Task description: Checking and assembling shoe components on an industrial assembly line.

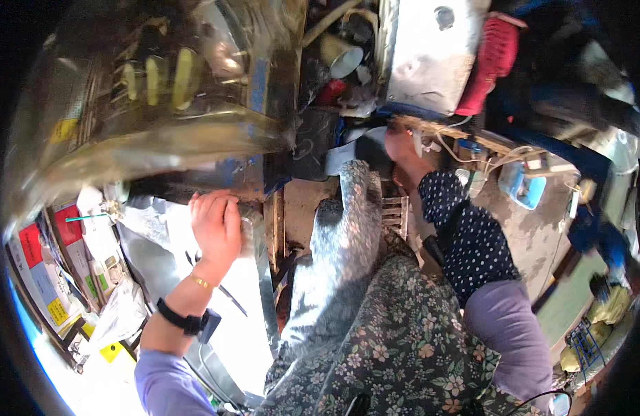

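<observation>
On the metal table (245,340), the left hand (217,225) rests loosely curled, seemingly empty, a useful brace while the right hand (402,147), grip unclear, reaches forward.

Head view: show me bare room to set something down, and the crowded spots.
Bare floor lies between the dotted right sleeve and green panel, nearer than the blue basin. The glaring metal surface looks bare nearer than the left hand, beside a dark strip. Crowded: around the right hand, by the pale box; and far left, by the white bag.
</observation>
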Action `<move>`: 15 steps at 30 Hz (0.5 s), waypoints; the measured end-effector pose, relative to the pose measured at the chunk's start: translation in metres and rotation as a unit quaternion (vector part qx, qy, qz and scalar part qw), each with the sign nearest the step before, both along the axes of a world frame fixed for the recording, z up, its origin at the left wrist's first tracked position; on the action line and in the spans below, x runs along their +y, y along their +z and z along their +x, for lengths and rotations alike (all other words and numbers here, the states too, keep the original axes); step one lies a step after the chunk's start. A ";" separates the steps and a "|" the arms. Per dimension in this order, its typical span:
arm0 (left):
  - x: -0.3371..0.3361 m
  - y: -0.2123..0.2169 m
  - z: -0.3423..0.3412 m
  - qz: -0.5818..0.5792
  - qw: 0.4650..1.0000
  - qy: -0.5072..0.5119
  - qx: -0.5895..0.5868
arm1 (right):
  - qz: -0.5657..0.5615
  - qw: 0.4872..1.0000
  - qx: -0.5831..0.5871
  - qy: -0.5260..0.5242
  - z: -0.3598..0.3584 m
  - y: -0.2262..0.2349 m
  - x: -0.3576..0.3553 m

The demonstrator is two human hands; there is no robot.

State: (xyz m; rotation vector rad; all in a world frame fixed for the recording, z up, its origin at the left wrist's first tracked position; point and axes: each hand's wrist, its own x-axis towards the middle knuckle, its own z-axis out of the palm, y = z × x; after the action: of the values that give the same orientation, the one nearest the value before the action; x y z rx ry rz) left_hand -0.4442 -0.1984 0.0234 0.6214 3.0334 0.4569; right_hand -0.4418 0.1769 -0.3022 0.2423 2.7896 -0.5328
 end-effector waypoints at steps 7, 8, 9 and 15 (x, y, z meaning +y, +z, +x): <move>-0.005 -0.004 0.023 0.039 0.981 -0.048 0.184 | -0.317 0.863 0.262 -0.295 0.093 0.243 -0.033; 0.014 0.014 0.032 0.063 0.975 -0.078 0.200 | -0.348 0.829 0.346 -0.267 0.110 0.262 -0.035; 0.038 0.038 0.052 0.120 0.969 -0.109 0.189 | -0.333 0.822 0.387 -0.254 0.127 0.278 -0.038; 0.108 0.102 0.171 0.227 0.934 -0.154 0.231 | -0.520 0.689 0.415 -0.287 0.215 0.386 -0.063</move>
State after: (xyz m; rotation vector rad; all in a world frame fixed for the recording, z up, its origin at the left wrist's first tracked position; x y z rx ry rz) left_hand -0.2735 -0.0905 0.1258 1.3814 3.1480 1.1584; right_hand -0.2269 0.1142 0.0838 0.7284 2.4113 -2.8118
